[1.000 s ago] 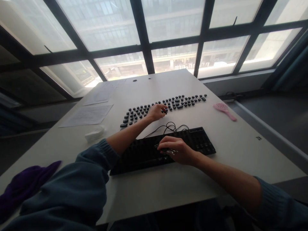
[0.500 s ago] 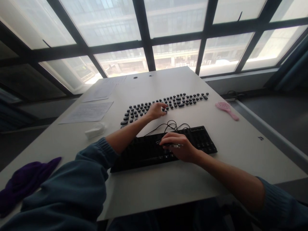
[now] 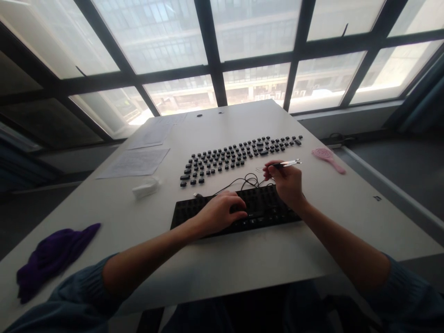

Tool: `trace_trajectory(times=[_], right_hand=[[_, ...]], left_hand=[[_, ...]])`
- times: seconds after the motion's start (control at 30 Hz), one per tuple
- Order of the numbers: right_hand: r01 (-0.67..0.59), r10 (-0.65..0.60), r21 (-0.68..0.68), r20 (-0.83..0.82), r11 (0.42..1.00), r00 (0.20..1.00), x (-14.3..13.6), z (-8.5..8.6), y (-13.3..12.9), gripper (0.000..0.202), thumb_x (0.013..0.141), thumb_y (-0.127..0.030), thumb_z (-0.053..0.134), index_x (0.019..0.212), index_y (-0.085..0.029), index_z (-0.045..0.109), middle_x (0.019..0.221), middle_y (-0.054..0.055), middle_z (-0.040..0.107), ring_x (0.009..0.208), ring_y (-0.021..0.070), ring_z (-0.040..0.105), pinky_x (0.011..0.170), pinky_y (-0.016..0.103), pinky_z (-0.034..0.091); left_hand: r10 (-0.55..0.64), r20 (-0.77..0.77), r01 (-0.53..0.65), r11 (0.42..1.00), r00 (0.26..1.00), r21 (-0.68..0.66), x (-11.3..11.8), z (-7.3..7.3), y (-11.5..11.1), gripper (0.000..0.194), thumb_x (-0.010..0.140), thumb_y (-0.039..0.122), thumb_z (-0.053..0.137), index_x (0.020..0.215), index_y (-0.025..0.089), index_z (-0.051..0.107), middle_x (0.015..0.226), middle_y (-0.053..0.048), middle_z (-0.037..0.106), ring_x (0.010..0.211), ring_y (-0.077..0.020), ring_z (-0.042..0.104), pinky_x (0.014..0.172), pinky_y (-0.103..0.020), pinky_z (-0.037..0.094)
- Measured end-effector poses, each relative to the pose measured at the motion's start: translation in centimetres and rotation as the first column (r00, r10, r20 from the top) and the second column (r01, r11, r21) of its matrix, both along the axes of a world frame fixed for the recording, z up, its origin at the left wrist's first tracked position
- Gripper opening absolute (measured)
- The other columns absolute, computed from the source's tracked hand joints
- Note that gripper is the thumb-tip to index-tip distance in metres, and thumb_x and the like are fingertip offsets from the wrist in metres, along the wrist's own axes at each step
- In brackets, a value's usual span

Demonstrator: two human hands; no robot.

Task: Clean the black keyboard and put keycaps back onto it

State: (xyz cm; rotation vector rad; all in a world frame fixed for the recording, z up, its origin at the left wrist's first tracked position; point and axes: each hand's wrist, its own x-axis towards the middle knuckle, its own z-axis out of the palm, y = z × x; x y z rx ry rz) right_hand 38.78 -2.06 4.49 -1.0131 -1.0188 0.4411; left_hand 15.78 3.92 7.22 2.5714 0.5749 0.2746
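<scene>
A black keyboard (image 3: 258, 203) lies on the table in front of me. My left hand (image 3: 222, 210) rests over its middle, fingers curved and thumb apart. Nothing shows between them, though the fingertips' contact with the keys is hard to make out. Above the keyboard's right part, my right hand (image 3: 286, 182) is closed around a keycap puller (image 3: 279, 164). Thin wire loops stick out at its left end and pale metal prongs at its right. Beyond the keyboard, loose black keycaps (image 3: 227, 160) are laid out in rows.
The keyboard's cable (image 3: 248, 179) lies coiled behind it. On the left are paper sheets (image 3: 135, 163), a crumpled white wrapper (image 3: 145, 188) and a purple cloth (image 3: 57, 256). A pink hairbrush (image 3: 328, 158) lies near the right edge of the white table (image 3: 347, 217).
My left hand has come back from the loose keycaps to the keyboard. My right hand has lifted the keycap puller off the keyboard, up and to the right.
</scene>
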Motion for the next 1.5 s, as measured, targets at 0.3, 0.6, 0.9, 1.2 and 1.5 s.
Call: trace_trajectory(times=[0.3,0.6,0.9,1.2,1.5], right_hand=[[-0.041,0.042,-0.024,0.074,0.999,0.996,-0.3,-0.6,-0.1,0.018,0.09,-0.036,0.07,0.091,-0.018,0.072,0.078,0.002,0.07,0.06,0.0128,0.065,0.058,0.028,0.056],[-0.037,0.038,-0.023,0.065,0.999,0.997,-0.1,-0.4,-0.1,0.022,0.089,-0.04,0.07,0.091,-0.018,0.072,0.08,0.003,0.07,0.062,0.0136,0.064,0.059,0.029,0.057],[-0.072,0.077,-0.063,0.096,0.995,0.992,-0.5,-0.9,-0.1,0.023,0.09,-0.04,0.069,0.092,-0.017,0.07,0.081,0.003,0.068,0.061,0.0119,0.061,0.058,0.028,0.055],[-0.049,0.058,-0.095,0.088,0.994,0.994,-0.2,-1.3,0.2,0.029,0.087,-0.045,0.07,0.09,-0.016,0.07,0.077,0.003,0.069,0.06,0.0127,0.061,0.057,0.028,0.054],[-0.002,0.007,-0.096,0.047,0.995,0.999,0.4,-1.0,0.5,0.031,0.086,-0.046,0.072,0.092,-0.016,0.072,0.077,0.004,0.071,0.061,0.0133,0.064,0.057,0.028,0.056]], left_hand=[[0.232,0.102,-0.228,0.972,0.967,-0.055,-0.5,-3.5,-2.3,0.023,0.074,0.028,0.088,0.096,0.024,0.082,0.096,-0.004,0.071,0.097,-0.0232,0.064,0.089,-0.037,0.053],[0.26,0.186,-0.266,0.964,0.948,0.008,-0.7,-4.4,-3.3,0.011,0.078,0.017,0.084,0.087,0.02,0.08,0.093,-0.003,0.072,0.091,-0.0208,0.065,0.085,-0.036,0.055],[0.079,0.221,-0.13,0.964,0.972,0.23,-0.8,-5.3,-3.7,0.009,0.091,0.011,0.067,0.098,0.015,0.067,0.103,-0.009,0.068,0.1,-0.0239,0.059,0.088,-0.04,0.057],[0.175,0.311,-0.17,0.985,0.934,-0.042,-1.3,-3.9,-3.2,0.008,0.095,0.023,0.065,0.098,0.019,0.072,0.104,-0.007,0.069,0.097,-0.0209,0.066,0.089,-0.035,0.056],[0.278,0.266,-0.33,0.927,0.923,0.178,5.6,1.6,10.1,0.014,0.083,0.031,0.08,0.093,0.021,0.082,0.103,-0.007,0.073,0.096,-0.0226,0.065,0.094,-0.037,0.05]])
